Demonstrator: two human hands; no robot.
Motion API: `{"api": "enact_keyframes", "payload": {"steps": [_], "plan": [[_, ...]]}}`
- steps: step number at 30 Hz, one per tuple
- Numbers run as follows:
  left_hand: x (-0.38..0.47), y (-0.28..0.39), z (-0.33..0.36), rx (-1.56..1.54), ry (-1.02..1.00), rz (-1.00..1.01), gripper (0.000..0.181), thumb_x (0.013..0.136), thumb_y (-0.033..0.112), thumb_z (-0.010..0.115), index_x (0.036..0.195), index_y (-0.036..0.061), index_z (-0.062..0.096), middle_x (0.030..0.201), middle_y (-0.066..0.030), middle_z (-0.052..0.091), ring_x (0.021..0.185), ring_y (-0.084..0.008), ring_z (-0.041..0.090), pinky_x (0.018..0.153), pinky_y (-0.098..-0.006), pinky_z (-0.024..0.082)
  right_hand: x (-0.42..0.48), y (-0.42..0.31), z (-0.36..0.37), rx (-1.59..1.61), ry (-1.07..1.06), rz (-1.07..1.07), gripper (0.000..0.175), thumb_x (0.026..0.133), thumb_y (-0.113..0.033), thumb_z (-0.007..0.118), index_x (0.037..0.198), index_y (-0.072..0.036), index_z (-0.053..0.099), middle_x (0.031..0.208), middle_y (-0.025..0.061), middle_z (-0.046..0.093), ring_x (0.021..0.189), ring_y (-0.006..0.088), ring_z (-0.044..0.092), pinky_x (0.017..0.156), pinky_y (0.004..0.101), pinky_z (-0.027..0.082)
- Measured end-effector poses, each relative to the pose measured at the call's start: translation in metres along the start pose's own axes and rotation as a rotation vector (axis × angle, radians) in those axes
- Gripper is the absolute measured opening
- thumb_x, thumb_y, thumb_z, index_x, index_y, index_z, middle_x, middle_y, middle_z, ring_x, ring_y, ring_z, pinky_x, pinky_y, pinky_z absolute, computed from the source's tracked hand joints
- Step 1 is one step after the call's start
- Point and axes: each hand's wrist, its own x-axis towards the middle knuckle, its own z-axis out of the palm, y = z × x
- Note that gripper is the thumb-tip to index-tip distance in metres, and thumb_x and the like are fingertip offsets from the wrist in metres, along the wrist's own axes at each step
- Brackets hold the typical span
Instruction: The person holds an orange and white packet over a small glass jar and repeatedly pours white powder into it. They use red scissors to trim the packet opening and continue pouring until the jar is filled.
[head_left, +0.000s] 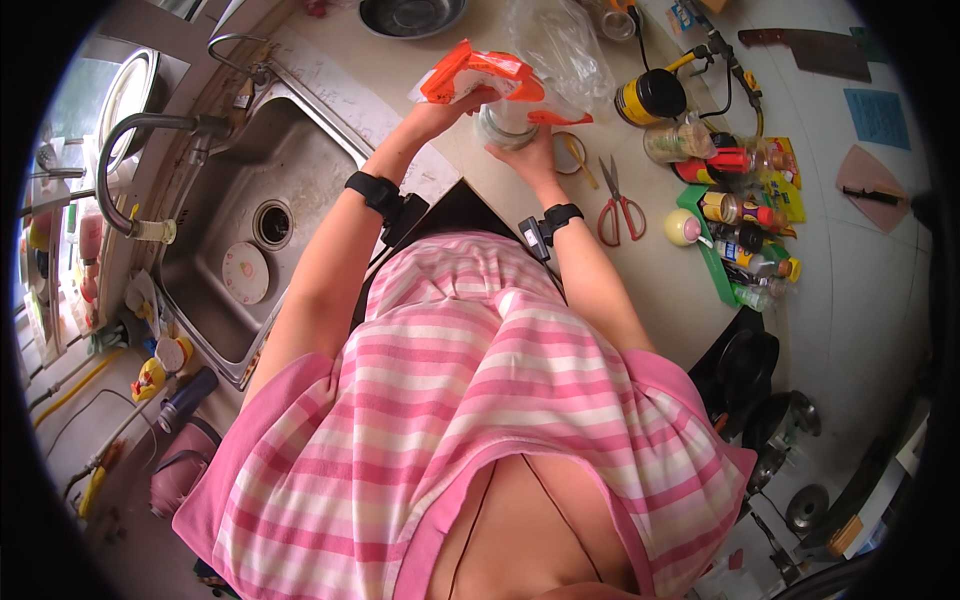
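Note:
My left hand (454, 112) grips an orange and white plastic packet (487, 71), which is tilted over the mouth of a glass jar (508, 126). Around the jar's side my right hand (531, 157) is closed, holding it above the countertop. The packet hides part of the left fingers and the jar's far side. Whether anything is passing into the jar cannot be told. Just right of the jar lies a round lid (570, 152) with a thin yellowish strip across it. Scissors with red handles (620, 206) rest on the counter beside the lid.
To the left is a steel sink (217, 202) with a small plate (245, 272) in it. A clear plastic bag (559, 52) and a metal bowl (412, 16) stand beyond my hands. Bottles in a green rack (709, 247) and a black-lidded yellow container (649, 97) line the right side.

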Motion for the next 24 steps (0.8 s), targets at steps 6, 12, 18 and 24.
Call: {"api": "enact_keyframes", "payload": {"steps": [6, 12, 18, 24], "plan": [[0.0, 0.001, 0.006, -0.002, -0.011, 0.059, 0.021, 0.085, 0.021, 0.068, 0.097, 0.0048, 0.062, 0.078, 0.0001, 0.061, 0.067, -0.0092, 0.054, 0.058, -0.0255, 0.045, 0.006, -0.014, -0.008, -0.01, -0.04, -0.047, 0.08, 0.052, -0.026, 0.088, 0.117, -0.001, 0.048, 0.113, 0.0152, 0.057, 0.107, 0.0282, 0.056, 0.09, 0.0392, 0.045], [0.002, 0.004, 0.005, -0.005, -0.026, 0.018, 0.019, 0.086, 0.021, 0.067, 0.096, 0.0053, 0.062, 0.079, 0.0, 0.06, 0.067, -0.0091, 0.053, 0.058, -0.026, 0.045, 0.007, -0.015, -0.012, -0.005, -0.049, -0.026, 0.079, 0.052, -0.023, 0.088, 0.116, -0.001, 0.048, 0.112, 0.0146, 0.058, 0.106, 0.0274, 0.056, 0.09, 0.0385, 0.045], [0.005, 0.007, 0.006, -0.002, 0.003, 0.007, 0.017, 0.084, 0.02, 0.07, 0.089, 0.0051, 0.064, 0.075, 0.0006, 0.059, 0.067, -0.0089, 0.053, 0.059, -0.0253, 0.043, 0.006, -0.012, -0.012, -0.028, -0.029, 0.008, 0.088, 0.053, -0.024, 0.089, 0.124, 0.0, 0.043, 0.125, 0.0158, 0.05, 0.118, 0.0271, 0.048, 0.096, 0.0389, 0.042], [0.013, 0.002, 0.004, 0.04, 0.0, 0.031, 0.016, 0.083, 0.02, 0.07, 0.089, 0.0057, 0.064, 0.074, 0.0008, 0.059, 0.064, -0.0079, 0.053, 0.055, -0.024, 0.043, 0.01, -0.049, -0.091, 0.013, -0.017, 0.13, 0.092, 0.064, -0.022, 0.086, 0.139, -0.006, 0.035, 0.133, 0.0134, 0.043, 0.124, 0.0248, 0.042, 0.09, 0.0332, 0.047]]}}
